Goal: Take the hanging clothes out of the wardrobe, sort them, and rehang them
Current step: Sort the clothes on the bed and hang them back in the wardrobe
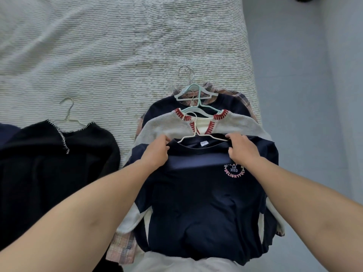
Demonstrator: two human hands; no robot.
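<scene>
We've got left hand (pixel 157 152) and right hand (pixel 242 148) pinching the navy printed cotton tee's (pixel 204 203) shoulders, so let's keep them level on its thin white hanger (pixel 198 132).

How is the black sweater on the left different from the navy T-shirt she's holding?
The black sweater lies by itself, untouched; the navy T-shirt tops a stack of garments, with the left hand and right hand gripping its shoulders. The black sweater has white stitching along its neckline; the navy T-shirt carries a pink chest print. Both are dark, on hangers, lying on the bed.
</scene>
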